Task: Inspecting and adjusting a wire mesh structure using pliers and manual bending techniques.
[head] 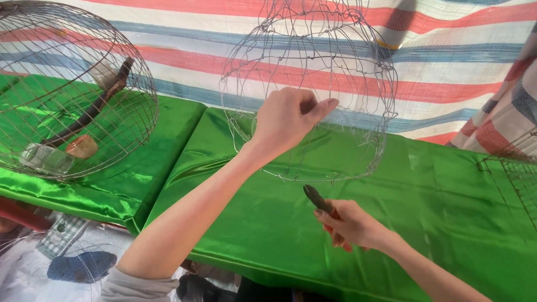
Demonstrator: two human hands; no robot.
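A round cage-like frame of thin wire (358,100) stands upright on a table covered with shiny green cloth (436,212). My left hand (288,117) reaches up and pinches a wire on the frame's near side, fingers closed on it. Below the frame, my right hand (349,223) grips a pair of pliers (318,199) with red handles, its dark jaws pointing up and left toward the frame's lower rim without touching it.
A second wire cage (72,89) stands at the left on another green table, with a stick, a clear jar and a small orange cup inside. A striped red, white and blue tarp (447,56) hangs behind. More wire mesh (517,168) lies at the right edge.
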